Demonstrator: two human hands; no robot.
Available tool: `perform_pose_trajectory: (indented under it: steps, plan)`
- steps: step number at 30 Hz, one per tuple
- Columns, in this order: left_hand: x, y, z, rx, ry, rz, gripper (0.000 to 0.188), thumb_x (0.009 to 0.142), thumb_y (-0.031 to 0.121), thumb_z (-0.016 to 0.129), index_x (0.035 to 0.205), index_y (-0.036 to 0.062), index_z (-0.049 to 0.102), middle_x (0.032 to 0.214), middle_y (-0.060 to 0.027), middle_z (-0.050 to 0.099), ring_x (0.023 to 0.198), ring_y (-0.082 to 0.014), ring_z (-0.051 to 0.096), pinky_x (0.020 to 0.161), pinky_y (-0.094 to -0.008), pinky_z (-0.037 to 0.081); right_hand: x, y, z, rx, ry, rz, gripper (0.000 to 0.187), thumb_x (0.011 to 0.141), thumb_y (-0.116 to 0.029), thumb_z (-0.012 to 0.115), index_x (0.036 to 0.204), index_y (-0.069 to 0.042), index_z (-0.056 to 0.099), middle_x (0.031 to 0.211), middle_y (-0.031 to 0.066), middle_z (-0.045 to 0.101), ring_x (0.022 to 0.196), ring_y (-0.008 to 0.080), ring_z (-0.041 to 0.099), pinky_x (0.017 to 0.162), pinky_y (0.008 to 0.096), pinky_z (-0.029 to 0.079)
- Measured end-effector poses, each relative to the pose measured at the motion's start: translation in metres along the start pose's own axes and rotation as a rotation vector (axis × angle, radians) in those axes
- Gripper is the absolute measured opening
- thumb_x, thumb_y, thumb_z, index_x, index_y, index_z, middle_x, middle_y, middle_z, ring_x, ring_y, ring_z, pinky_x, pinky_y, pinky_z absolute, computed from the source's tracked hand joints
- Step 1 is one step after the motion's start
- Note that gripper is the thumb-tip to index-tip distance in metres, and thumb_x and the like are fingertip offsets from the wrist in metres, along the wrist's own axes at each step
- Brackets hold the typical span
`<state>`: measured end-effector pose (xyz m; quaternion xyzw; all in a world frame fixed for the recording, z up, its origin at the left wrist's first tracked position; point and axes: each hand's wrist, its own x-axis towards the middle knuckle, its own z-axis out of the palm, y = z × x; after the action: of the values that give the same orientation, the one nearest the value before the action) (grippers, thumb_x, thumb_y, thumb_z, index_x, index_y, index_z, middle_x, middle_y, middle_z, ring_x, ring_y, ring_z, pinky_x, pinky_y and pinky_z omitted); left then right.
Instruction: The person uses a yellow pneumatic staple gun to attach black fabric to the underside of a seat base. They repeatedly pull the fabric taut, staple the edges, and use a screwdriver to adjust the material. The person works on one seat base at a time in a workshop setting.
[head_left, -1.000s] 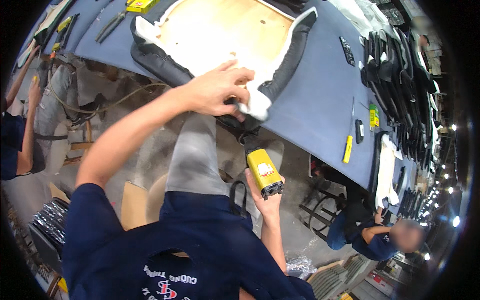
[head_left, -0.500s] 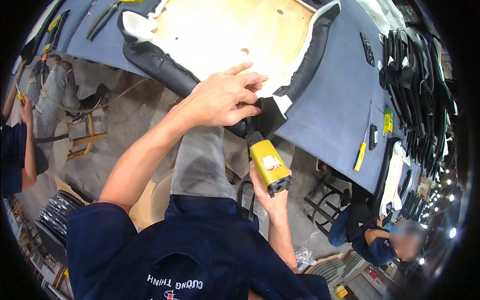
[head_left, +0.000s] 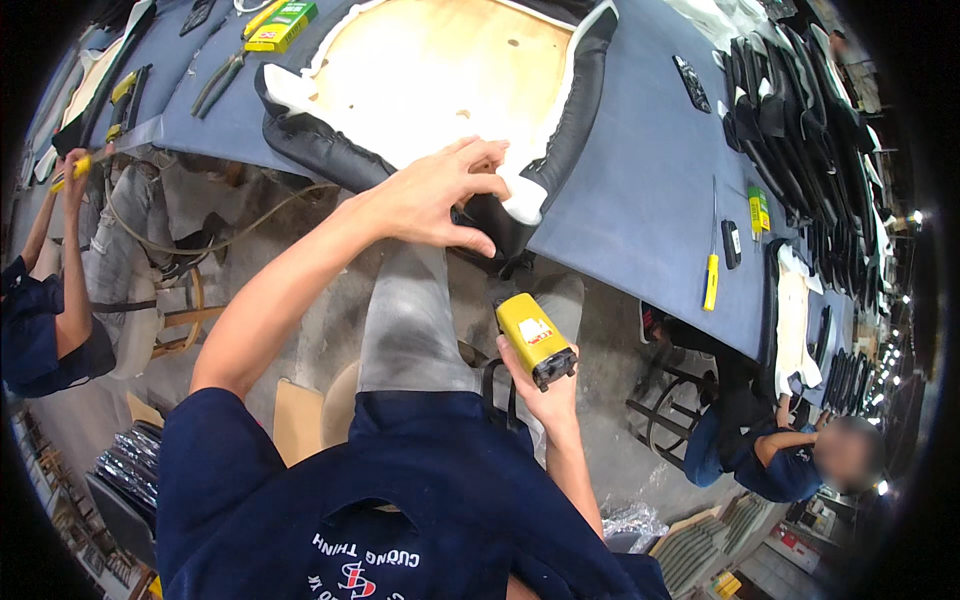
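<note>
An upholstered seat pad lies underside up on the table, its pale wooden panel (head_left: 440,60) ringed by a black leather-like cover (head_left: 575,100). My left hand (head_left: 435,195) rests at the near corner of the panel, thumb and fingers spread apart. Beside those fingertips, white padding (head_left: 523,200) shows at the corner, and a black cover flap (head_left: 497,225) hangs below it. My right hand (head_left: 545,398) is wrapped round a yellow staple gun (head_left: 533,328), held below the table edge. Its nose is partly hidden, but the gun looks apart from the corner.
Pliers (head_left: 218,85) and a green-yellow box (head_left: 282,26) lie left of the pad. Rightward are a yellow-handled screwdriver (head_left: 711,282), a small black object (head_left: 732,243) and a heap of black covers (head_left: 800,130). Co-workers sit at far left (head_left: 60,320) and lower right (head_left: 770,465).
The staple gun has drawn back from the pad's corner. My left thumb has come away from the black flap, which has dropped and bared more white padding.
</note>
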<state>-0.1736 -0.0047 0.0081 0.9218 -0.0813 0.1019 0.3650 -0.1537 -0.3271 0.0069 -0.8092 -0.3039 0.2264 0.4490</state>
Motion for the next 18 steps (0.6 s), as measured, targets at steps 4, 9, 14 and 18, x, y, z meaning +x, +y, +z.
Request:
perform_pose_trajectory:
  steps: [4,9,14,18]
  plan:
    - [0.005,-0.015,0.024,0.085,0.14,-0.004,0.058,0.086,0.047,0.092,0.099,-0.0059,0.072,0.141,-0.0179,0.066,0.129,-0.0391,0.069,0.097,-0.0451,0.061,0.0,0.005,-0.006,-0.114,0.057,-0.088,0.029,0.09,-0.01,0.088,0.113,0.003,0.077,0.09,0.0138,0.082,0.077,0.0218,0.081,0.074,0.0334,0.06]
    - [0.002,-0.015,0.028,0.007,0.19,-0.102,0.044,0.092,0.036,0.084,0.112,-0.0033,0.082,0.134,-0.0086,0.075,0.116,-0.0317,0.076,0.097,-0.0424,0.061,0.019,0.02,-0.01,-0.296,0.073,-0.276,0.026,0.088,-0.009,0.088,0.107,0.001,0.075,0.086,0.0141,0.079,0.073,0.0272,0.08,0.069,0.0338,0.059]
    - [0.0,-0.014,0.033,-0.076,0.224,-0.109,0.043,0.087,0.029,0.09,0.092,-0.0108,0.076,0.135,-0.014,0.076,0.133,-0.0374,0.071,0.111,-0.0444,0.058,0.039,0.013,-0.008,-0.256,-0.035,-0.187,0.027,0.084,-0.008,0.088,0.106,0.0,0.074,0.084,0.0156,0.077,0.076,0.0327,0.08,0.069,0.0364,0.06]
    - [0.0,-0.019,0.039,0.048,0.234,-0.023,0.038,0.087,0.031,0.087,0.104,-0.0029,0.082,0.13,-0.0096,0.077,0.125,-0.0297,0.073,0.101,-0.0405,0.062,0.045,0.0,-0.005,-0.246,-0.054,-0.126,0.024,0.084,-0.008,0.086,0.105,0.0,0.075,0.083,0.016,0.076,0.078,0.0353,0.079,0.071,0.039,0.06]
